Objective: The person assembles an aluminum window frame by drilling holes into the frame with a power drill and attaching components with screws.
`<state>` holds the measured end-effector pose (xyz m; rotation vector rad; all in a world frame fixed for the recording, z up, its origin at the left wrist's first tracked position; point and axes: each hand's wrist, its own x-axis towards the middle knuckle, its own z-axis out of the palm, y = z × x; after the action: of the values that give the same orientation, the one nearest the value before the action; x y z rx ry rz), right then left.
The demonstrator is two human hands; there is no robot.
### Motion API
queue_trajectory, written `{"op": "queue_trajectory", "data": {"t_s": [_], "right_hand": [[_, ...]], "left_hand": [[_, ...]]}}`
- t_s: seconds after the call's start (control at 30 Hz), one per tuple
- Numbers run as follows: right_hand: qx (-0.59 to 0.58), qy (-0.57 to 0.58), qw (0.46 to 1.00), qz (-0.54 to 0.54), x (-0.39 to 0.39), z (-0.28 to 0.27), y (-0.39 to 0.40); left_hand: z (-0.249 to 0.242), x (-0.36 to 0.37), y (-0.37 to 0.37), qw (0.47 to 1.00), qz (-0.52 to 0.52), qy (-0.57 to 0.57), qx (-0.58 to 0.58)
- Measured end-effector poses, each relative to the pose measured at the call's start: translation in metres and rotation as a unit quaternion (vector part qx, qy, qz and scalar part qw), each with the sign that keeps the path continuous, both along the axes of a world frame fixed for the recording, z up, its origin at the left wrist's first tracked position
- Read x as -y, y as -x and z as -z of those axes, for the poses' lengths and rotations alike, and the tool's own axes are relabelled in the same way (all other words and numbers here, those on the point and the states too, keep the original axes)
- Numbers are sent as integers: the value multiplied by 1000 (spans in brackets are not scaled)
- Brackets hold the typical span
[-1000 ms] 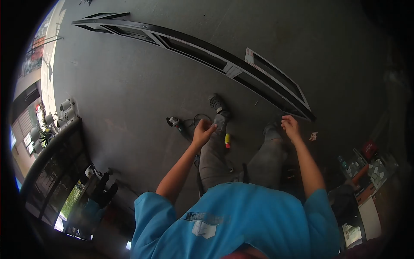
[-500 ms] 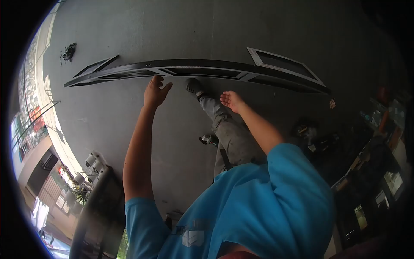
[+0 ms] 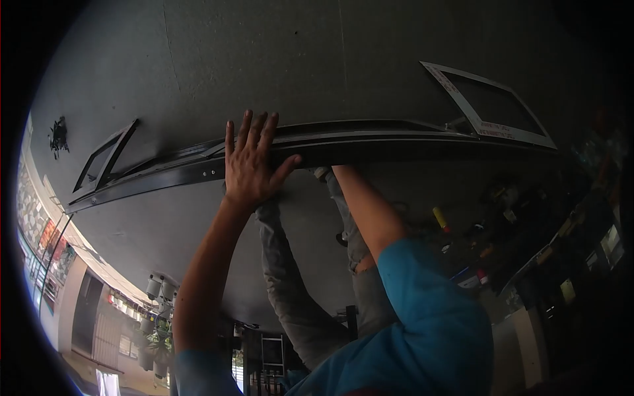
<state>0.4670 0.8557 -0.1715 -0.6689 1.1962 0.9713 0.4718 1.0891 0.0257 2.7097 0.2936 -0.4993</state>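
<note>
The long frame (image 3: 370,142) looked like black painted metal, smooth with a faint sheen; the floor (image 3: 264,59) beneath was matt grey concrete, slightly rough.

No legible text anywhere in view.
Faint reddish print along near edge of pale grey frame (image 3: 492,99), far right, too small and blurred to read. Signboards on shopfronts (image 3: 39,241) at far left edge likewise only colour patches. Nothing readable on long black frame (image 3: 370,142).
</note>
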Motion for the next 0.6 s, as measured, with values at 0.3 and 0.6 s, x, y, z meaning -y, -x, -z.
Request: {"op": "queue_trajectory", "data": {"t_s": [0.3,0.6], "right_hand": [[13,37,997,64,-30,46,7],[37,73,992,95,-39,54,4]], "left_hand": [[9,-3,0,999,31,16,-35],[13,-5,8,998,24,46,-46]]}}
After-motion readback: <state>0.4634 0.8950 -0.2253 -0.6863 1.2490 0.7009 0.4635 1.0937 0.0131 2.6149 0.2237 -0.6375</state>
